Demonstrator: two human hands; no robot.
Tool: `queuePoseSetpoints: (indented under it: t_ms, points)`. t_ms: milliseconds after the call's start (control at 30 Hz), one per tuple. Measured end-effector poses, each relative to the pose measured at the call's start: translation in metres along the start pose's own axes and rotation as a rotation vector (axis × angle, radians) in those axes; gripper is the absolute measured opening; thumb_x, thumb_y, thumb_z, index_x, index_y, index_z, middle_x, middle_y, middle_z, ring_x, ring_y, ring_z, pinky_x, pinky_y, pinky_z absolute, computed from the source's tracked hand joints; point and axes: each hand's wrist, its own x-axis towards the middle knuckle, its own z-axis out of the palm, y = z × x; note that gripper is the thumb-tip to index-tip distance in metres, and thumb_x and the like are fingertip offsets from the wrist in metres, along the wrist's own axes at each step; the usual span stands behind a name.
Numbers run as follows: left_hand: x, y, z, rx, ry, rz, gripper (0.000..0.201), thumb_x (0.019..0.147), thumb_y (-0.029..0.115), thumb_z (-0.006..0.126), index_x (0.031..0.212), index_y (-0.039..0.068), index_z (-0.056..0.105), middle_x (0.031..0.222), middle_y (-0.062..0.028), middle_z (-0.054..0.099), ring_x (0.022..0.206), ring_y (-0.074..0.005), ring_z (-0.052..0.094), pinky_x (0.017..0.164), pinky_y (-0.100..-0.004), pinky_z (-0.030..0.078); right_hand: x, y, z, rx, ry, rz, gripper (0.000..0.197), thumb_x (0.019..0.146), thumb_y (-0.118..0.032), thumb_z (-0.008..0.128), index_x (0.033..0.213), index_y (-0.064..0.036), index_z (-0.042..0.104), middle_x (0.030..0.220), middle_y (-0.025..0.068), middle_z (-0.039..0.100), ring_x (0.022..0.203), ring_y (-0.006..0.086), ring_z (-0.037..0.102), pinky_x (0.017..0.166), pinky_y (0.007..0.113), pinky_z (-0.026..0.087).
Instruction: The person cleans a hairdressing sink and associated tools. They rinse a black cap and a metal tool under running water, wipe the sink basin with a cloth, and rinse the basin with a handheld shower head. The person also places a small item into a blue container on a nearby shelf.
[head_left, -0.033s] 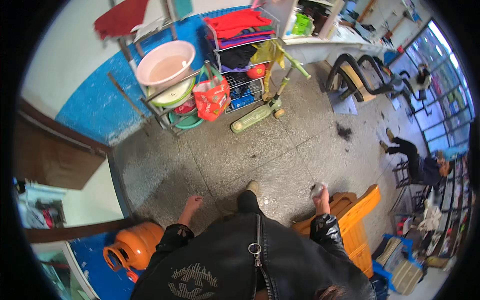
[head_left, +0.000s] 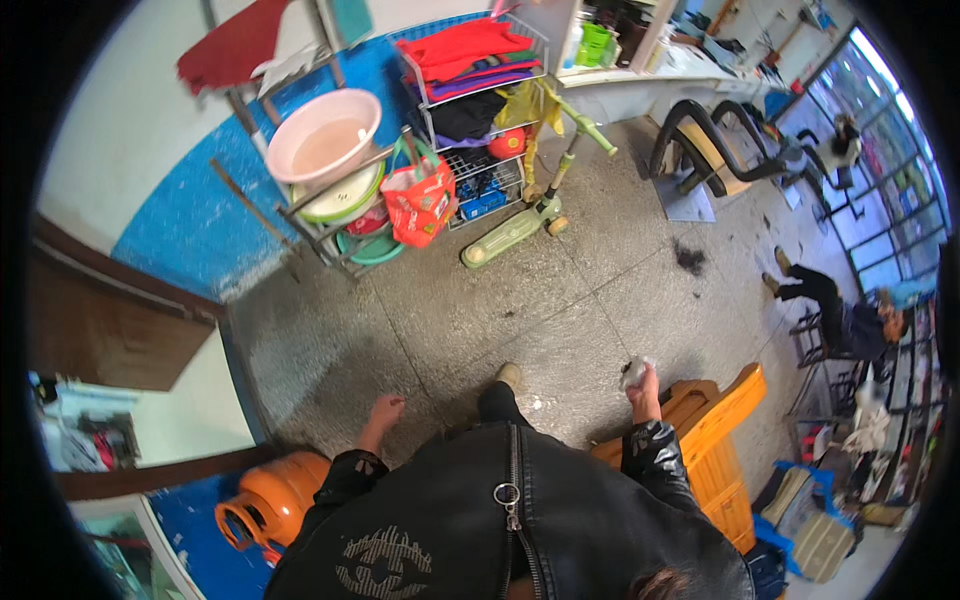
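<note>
The right hand point(head_left: 645, 395) holds a small whitish thing point(head_left: 635, 374) close to a yellow-brown wooden seat point(head_left: 717, 470), and the left hand point(head_left: 382, 410) hangs over the grey floor point(head_left: 440, 315). A big orange gas bottle point(head_left: 290, 488) stands by the left sleeve point(head_left: 347, 474). Farther off are a green scooter point(head_left: 503, 240), a red bag point(head_left: 420, 205), a pink tub point(head_left: 284, 152) and a person point(head_left: 822, 300) sitting down.
</note>
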Motion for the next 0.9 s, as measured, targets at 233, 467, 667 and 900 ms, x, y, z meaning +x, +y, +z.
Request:
queuePoseSetpoints:
  t_ms: [233, 467, 667, 900]
  points:
    - [0.040, 0.052, -0.050, -0.019, 0.123, -0.258, 0.034, 0.087, 0.019, 0.047, 0.116, 0.001, 0.046, 0.102, -0.0136, 0.053, 0.086, -0.0255, 0.054, 0.068, -0.0336, 0.046, 0.078, -0.017, 0.065, 0.120, 0.034, -0.085, 0.024, 0.083, -0.025, 0.046, 0.094, -0.0047, 0.053, 0.082, 0.0101, 0.058, 0.072, 0.0278, 0.056, 0.063, 0.039, 0.047]
    - [0.126, 0.130, -0.015, -0.001, -0.134, -0.053, 0.032, 0.087, 0.017, 0.048, 0.116, 0.002, 0.048, 0.106, -0.0130, 0.053, 0.089, -0.0242, 0.055, 0.069, -0.0340, 0.045, 0.084, -0.063, 0.078, 0.142, 0.041, -0.064, 0.023, 0.083, -0.023, 0.047, 0.096, -0.0043, 0.053, 0.084, 0.0104, 0.058, 0.073, 0.0273, 0.056, 0.063, 0.040, 0.046]
    - [0.199, 0.175, -0.029, -0.023, -0.250, 0.156, 0.033, 0.084, 0.015, 0.050, 0.114, 0.001, 0.049, 0.096, -0.0135, 0.057, 0.082, -0.0197, 0.057, 0.069, -0.0346, 0.047, 0.043, -0.040, 0.069, 0.228, 0.319, -0.177, 0.021, 0.080, -0.019, 0.049, 0.094, -0.0040, 0.053, 0.080, 0.0107, 0.057, 0.071, 0.0258, 0.057, 0.057, 0.038, 0.046]
    - [0.316, 0.258, -0.047, 0.640, -0.193, 0.316, 0.021, 0.075, 0.017, 0.055, 0.087, 0.003, 0.062, 0.070, -0.0118, 0.061, 0.069, -0.0185, 0.060, 0.061, -0.0326, 0.047, -0.019, 0.017, 0.004, 0.442, 0.544, -0.255, 0.023, 0.081, -0.020, 0.049, 0.098, -0.0053, 0.055, 0.085, 0.0067, 0.059, 0.078, 0.0229, 0.056, 0.067, 0.036, 0.046]
